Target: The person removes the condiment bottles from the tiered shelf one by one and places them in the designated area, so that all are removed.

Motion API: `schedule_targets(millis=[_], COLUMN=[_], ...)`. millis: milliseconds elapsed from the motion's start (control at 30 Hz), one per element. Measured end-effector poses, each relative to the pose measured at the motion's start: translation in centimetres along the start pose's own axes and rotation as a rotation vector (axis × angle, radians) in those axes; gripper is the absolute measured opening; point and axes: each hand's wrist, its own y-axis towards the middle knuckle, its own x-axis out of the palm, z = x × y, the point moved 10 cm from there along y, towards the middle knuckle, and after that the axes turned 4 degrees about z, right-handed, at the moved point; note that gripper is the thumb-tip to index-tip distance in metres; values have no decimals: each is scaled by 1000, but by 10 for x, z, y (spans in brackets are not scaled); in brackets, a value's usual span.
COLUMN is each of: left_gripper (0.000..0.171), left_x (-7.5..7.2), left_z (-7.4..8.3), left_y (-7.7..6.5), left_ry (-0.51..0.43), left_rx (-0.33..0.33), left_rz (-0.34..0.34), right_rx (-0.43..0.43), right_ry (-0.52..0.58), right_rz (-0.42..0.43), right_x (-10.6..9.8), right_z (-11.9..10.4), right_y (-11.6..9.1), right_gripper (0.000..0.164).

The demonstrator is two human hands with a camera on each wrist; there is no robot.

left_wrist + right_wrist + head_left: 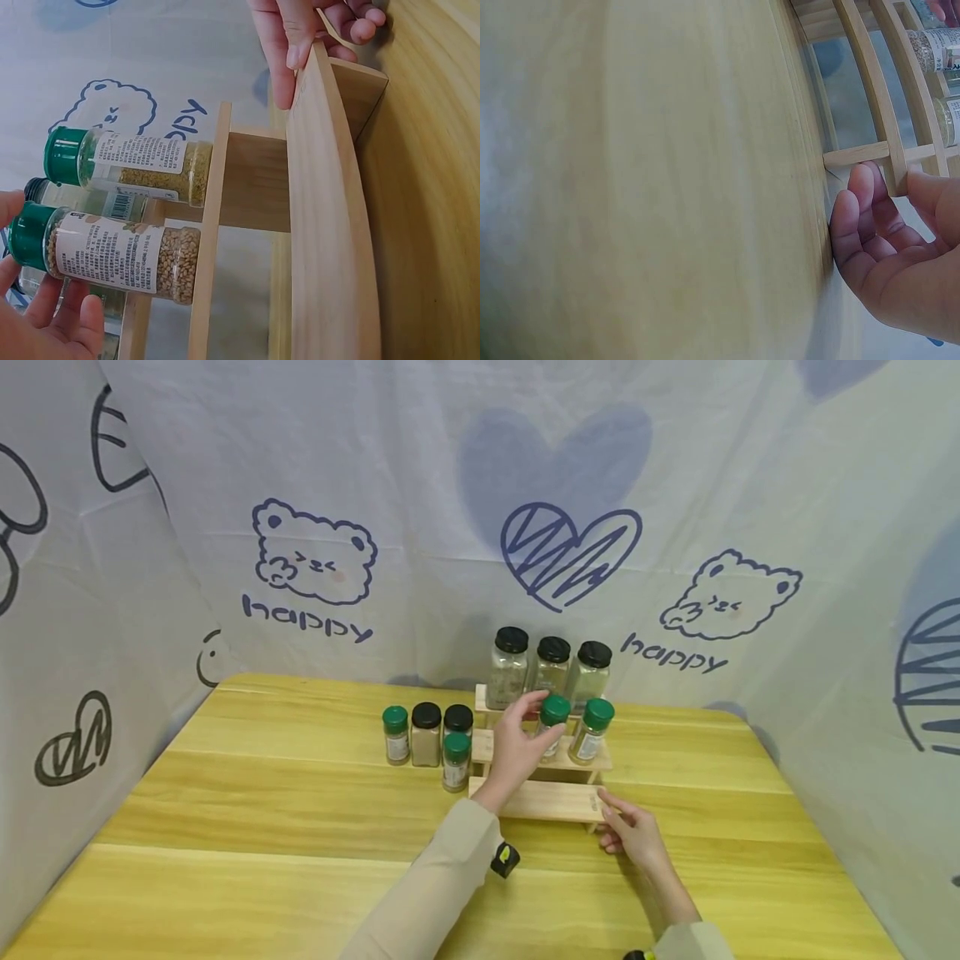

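Note:
A three-tier wooden spice rack (551,799) stands on the table. My left hand (516,747) curls its thumb and fingers round a green-lidded spice jar (555,710) on the middle tier. Its pale seeds and printed label show in the left wrist view, where the jar's base meets the shelf. Beside it, to the right, stands another green-lidded jar (591,739) with yellowish contents. With thumb above and fingertips below, my right hand (633,833) pinches the right end of the lowest tier. On the top tier are three black-lidded jars (552,664).
Left of the rack stand more jars on the table (247,793): a green-lidded jar (396,739), a black-lidded jar (426,739), another black-lidded jar (458,718) and a green-lidded jar (455,768) in front. A printed white curtain (420,610) hangs behind the table.

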Motion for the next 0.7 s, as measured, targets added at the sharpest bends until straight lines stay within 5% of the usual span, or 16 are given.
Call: schedule_targets(millis=[700], left_gripper=[39], left_x=[2], left_z=[-4], left_y=[3], left_ry=[-4], left_rx=[-32], left_rz=[7], right_rx=[-3], right_ry=[4], right_rz=[1], right_x=[1], right_z=[0], right_y=[0], right_gripper=[36])
